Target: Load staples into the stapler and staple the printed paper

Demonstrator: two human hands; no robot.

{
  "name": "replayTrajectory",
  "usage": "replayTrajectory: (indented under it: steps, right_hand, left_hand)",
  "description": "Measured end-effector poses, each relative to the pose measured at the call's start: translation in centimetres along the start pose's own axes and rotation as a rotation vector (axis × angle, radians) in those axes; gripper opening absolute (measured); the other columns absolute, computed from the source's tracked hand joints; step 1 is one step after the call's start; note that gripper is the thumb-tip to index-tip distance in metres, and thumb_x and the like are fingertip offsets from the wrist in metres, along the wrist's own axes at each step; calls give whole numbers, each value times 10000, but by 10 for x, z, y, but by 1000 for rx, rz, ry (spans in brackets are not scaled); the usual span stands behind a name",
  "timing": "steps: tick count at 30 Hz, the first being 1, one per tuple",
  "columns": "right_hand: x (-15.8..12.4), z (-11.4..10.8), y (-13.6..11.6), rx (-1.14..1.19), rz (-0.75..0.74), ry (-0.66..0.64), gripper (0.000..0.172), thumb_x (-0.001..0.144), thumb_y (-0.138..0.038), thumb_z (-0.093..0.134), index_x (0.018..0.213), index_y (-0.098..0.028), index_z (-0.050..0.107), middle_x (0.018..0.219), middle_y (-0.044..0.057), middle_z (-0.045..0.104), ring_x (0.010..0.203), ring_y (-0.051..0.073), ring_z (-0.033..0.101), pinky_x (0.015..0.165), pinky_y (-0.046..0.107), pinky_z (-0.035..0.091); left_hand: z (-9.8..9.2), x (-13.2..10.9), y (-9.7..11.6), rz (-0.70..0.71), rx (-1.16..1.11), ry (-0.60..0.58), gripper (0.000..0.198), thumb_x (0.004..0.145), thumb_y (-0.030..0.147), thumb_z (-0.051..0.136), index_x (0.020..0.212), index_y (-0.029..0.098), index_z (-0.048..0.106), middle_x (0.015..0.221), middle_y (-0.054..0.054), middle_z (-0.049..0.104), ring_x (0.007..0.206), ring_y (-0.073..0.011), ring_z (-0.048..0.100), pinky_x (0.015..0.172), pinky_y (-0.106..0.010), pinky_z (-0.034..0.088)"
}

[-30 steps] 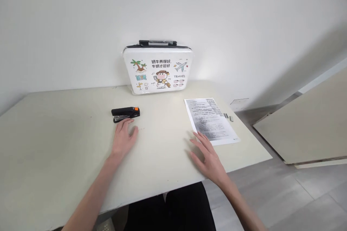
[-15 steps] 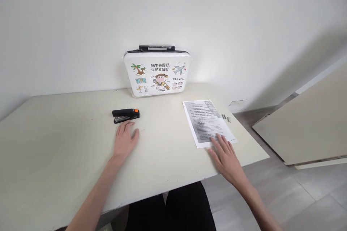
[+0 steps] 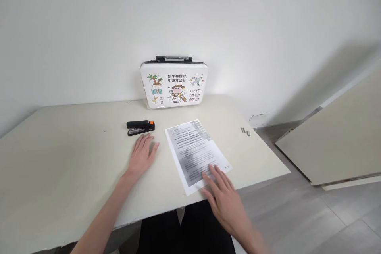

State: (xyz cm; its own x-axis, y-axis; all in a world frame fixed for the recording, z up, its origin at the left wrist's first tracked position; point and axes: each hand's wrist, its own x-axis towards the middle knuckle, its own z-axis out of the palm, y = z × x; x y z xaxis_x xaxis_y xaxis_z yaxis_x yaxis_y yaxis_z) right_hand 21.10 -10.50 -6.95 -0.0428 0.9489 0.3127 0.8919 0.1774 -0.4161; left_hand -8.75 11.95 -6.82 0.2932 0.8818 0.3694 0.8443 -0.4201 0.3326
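Note:
My right hand (image 3: 222,195) lies with spread fingers on the lower right part of a printed sheet of paper (image 3: 195,154), near the table's front edge. The sheet sits at a slant and carries dark text on a grey ground. My left hand (image 3: 142,154) rests flat on the table with its fingers apart and holds nothing. Just beyond its fingertips is a black stapler (image 3: 140,127) with an orange patch, lying on its side.
A white carrying case (image 3: 175,87) with cartoon prints and a black handle stands against the wall. Small grey staple strips (image 3: 243,130) and a little pale block (image 3: 248,133) lie near the right edge of the table (image 3: 74,166). A pale panel (image 3: 333,139) stands on the floor to the right.
My right hand has slid the paper left and toward me, away from the staple strips. My left hand stays by the stapler. The view has shifted slightly.

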Motion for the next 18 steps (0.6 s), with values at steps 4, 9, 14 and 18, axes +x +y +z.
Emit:
replayTrajectory:
  steps: [4, 9, 14, 18]
  right_hand:
    - [3, -11, -30, 140, -48, -130, 476, 1071, -439, 523, 1544, -387, 528, 1622, 30, 507, 1494, 336, 484, 1148, 547, 537]
    - [19, -21, -5, 333, 88, -82, 411, 1088, -425, 463, 1472, -324, 571, 1472, 83, 631, 1342, 278, 629, 1098, 465, 580]
    - [43, -18, 46, 387, 136, 28, 363, 1070, -478, 467, 1274, -260, 673, 1343, 116, 698, 1131, 282, 706, 936, 440, 625]
    - [63, -16, 61, 419, 217, -3, 447, 1044, -576, 464, 1168, -229, 718, 1183, 118, 760, 681, 199, 628, 669, 374, 583]
  left_hand:
    - [1, -2, -1, 16, 11, -11, 527, 1030, 559, 457, 1379, 180, 570, 1542, -151, 565, 1516, -368, 410, 1253, -576, 322]
    - [1, -3, -5, 12, 6, -21, 576, 978, 550, 554, 1417, 179, 549, 1544, -150, 568, 1523, -373, 406, 1257, -569, 324]
    - [1, -3, -5, -2, -17, -27, 574, 975, 529, 564, 1426, 174, 547, 1549, -148, 567, 1527, -373, 401, 1256, -571, 328]
    - [1, -3, -6, 8, -42, -15, 552, 971, 516, 583, 1422, 199, 554, 1552, -133, 567, 1528, -364, 400, 1248, -579, 339]
